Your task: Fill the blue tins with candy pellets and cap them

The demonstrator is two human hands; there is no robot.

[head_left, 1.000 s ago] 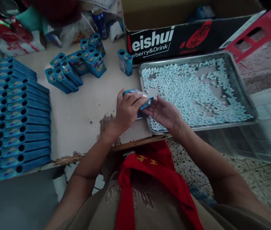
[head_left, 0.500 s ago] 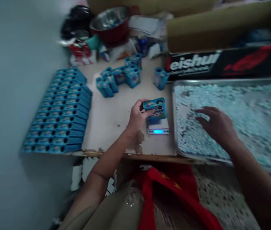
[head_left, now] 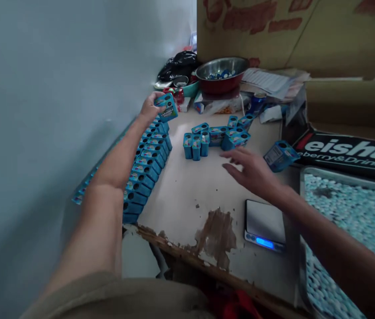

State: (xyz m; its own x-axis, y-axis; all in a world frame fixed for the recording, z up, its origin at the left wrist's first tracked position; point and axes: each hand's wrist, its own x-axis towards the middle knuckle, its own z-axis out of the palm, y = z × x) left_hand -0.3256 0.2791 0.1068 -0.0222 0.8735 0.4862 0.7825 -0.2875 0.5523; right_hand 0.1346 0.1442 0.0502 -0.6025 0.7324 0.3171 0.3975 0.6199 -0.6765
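My left hand (head_left: 150, 106) grips a small blue candy box (head_left: 167, 107) with a dark round opening on top, held at the far end of the rows of blue boxes (head_left: 145, 170) along the wall. My right hand (head_left: 245, 166) reaches over the middle of the table with fingers apart and nothing in them. Just beyond it stands a loose group of similar boxes (head_left: 217, 136). A single box (head_left: 280, 156) is to its right. The digital scale (head_left: 264, 223), its display lit blue, has nothing on its plate.
At the right, a metal tray (head_left: 302, 261) holds many pale blue pieces. Behind it lies a black printed carton (head_left: 349, 150). A metal bowl (head_left: 203, 82), papers (head_left: 267, 83) and a black plastic bag (head_left: 179, 66) crowd the back. The wall (head_left: 57, 88) borders the left side.
The candy box has left the scale, carried by my left hand to the rows at the left. My right hand has moved from the tray toward the loose boxes. The view has turned.
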